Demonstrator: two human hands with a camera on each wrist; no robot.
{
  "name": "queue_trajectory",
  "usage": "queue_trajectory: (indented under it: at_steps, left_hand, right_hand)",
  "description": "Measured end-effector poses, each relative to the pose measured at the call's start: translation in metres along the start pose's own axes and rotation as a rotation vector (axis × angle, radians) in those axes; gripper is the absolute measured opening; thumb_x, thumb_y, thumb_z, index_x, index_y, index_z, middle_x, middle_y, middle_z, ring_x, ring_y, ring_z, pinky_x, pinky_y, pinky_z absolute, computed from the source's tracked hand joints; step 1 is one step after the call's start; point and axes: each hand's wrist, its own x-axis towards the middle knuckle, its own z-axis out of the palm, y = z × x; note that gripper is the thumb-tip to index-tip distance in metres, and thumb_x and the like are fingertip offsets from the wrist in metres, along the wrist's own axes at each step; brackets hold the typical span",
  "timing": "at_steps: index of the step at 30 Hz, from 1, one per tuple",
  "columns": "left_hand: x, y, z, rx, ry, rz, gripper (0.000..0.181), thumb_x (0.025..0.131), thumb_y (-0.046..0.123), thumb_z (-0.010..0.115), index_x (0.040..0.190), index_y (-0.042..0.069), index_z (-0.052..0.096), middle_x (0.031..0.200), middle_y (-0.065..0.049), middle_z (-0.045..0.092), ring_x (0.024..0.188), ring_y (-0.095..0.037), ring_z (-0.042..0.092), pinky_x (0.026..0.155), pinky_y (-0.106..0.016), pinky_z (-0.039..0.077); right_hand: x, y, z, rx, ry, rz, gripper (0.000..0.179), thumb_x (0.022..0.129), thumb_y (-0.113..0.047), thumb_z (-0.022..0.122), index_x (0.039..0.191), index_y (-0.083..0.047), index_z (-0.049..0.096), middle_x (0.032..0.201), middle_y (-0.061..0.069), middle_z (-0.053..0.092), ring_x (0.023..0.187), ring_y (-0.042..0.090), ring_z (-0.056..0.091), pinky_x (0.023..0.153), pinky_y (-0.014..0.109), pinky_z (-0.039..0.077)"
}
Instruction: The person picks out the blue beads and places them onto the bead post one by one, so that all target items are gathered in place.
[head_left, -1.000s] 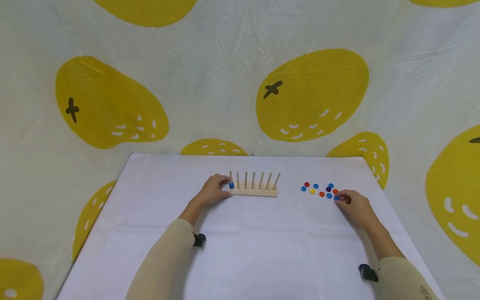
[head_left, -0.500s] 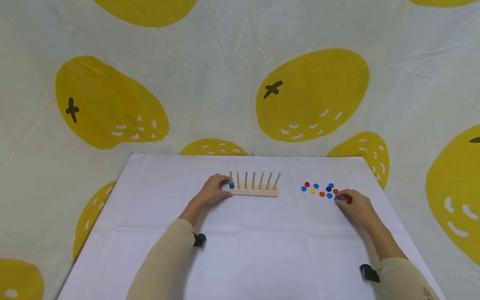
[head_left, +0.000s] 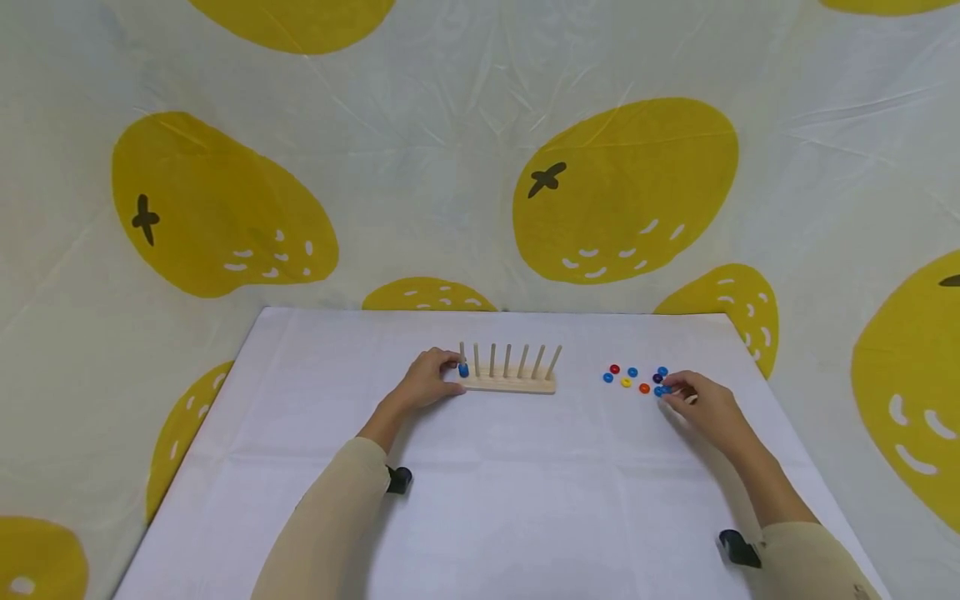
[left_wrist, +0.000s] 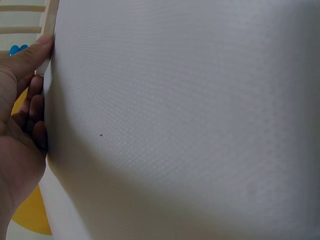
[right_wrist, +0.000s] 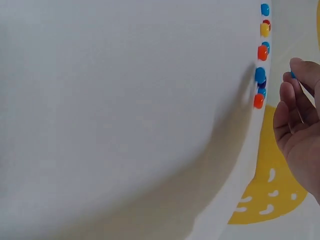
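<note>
My left hand (head_left: 427, 381) grips the left end of a wooden peg rack (head_left: 513, 386), thumb at its front edge and fingers behind. Several upright pegs stand in a row on it, and blue beads (head_left: 463, 371) sit low on the leftmost peg. In the left wrist view the thumb (left_wrist: 42, 42) lies against the wooden base. My right hand (head_left: 708, 410) pinches a small blue bead (right_wrist: 293, 74) between thumb and fingertips, raised off the table in the right wrist view. That hand overlaps the right side of the loose beads in the head view.
Several loose beads lie right of the rack, among them a yellow bead (head_left: 626, 382), a red bead (head_left: 615, 368), an orange bead (head_left: 644, 388) and a dark purple bead (head_left: 657, 378). A white cloth (head_left: 517, 492) covers the table. A fruit-patterned curtain (head_left: 435, 192) hangs behind.
My right hand has picked up the blue bead at the right end of the group and moved slightly up and left with it. My left hand and the rack have stayed put.
</note>
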Motion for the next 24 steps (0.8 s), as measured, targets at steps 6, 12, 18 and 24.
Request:
queue_trajectory:
  at_steps: [6, 12, 18, 24]
  left_hand:
    - [0.0, 0.0, 0.0, -0.01, -0.003, -0.012, 0.054, 0.084, 0.021, 0.087, 0.134, 0.011, 0.067, 0.122, -0.006, 0.064, 0.115, -0.025, 0.055, 0.108, -0.044, 0.045]
    - [0.0, 0.0, 0.001, -0.013, 0.001, -0.008, 0.054, 0.084, 0.021, 0.087, 0.133, 0.011, 0.067, 0.121, -0.006, 0.065, 0.115, -0.025, 0.055, 0.109, -0.044, 0.045]
    - [0.001, 0.001, 0.001, -0.012, -0.003, 0.0, 0.053, 0.084, 0.02, 0.087, 0.132, 0.01, 0.067, 0.122, -0.007, 0.065, 0.116, -0.026, 0.056, 0.11, -0.044, 0.045]
    - [0.0, 0.001, -0.001, -0.011, -0.004, -0.013, 0.054, 0.084, 0.021, 0.087, 0.133, 0.01, 0.067, 0.122, -0.007, 0.065, 0.117, -0.026, 0.056, 0.11, -0.044, 0.045]
  right_hand:
    - [0.002, -0.023, -0.001, 0.002, 0.047, -0.111, 0.027, 0.094, -0.014, 0.076, 0.118, -0.005, 0.068, 0.102, 0.01, 0.07, 0.091, 0.024, 0.06, 0.072, 0.012, 0.049]
    - [0.005, -0.047, 0.003, 0.017, 0.071, -0.176, 0.026, 0.093, -0.013, 0.077, 0.117, -0.006, 0.069, 0.099, 0.007, 0.069, 0.087, 0.021, 0.057, 0.071, 0.015, 0.049]
    - [0.01, -0.067, 0.009, 0.036, 0.075, -0.246, 0.026, 0.091, -0.01, 0.079, 0.115, -0.007, 0.07, 0.095, 0.004, 0.068, 0.083, 0.017, 0.056, 0.07, 0.016, 0.05]
    - [0.016, -0.086, 0.013, 0.056, 0.069, -0.302, 0.024, 0.09, -0.008, 0.079, 0.113, -0.005, 0.071, 0.095, 0.003, 0.071, 0.084, 0.015, 0.058, 0.073, 0.019, 0.051]
